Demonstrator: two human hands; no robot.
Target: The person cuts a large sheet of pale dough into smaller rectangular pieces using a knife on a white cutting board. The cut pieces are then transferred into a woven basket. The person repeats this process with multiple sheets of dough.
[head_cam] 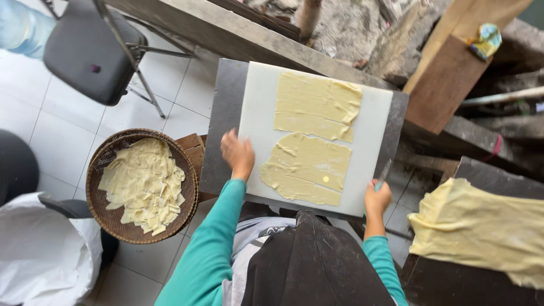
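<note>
Take the white cutting board [371,122] as your landmark; it lies on a dark metal table [224,119] right in front of you, and two flat sheets of yellow dough sit on it, the far sheet [317,105] toward the board's top edge and the near sheet [309,167] just below it, close but not overlapping, likely so each can be worked alone. Your left hand [238,154] hovers at the board's left edge beside the near sheet, fingers loosely spread and gripping nothing; whether it touches the board is hard to tell. Your right hand [377,199] is at the board's lower right corner, closed around a knife [384,171], its blade angled up along the edge; the handle is hidden in your fist. Left of the board, a woven basket [99,164] holds cut dough strips [144,184]; right of it a large dough sheet [481,226] drapes a surface, cut off by the frame.
</note>
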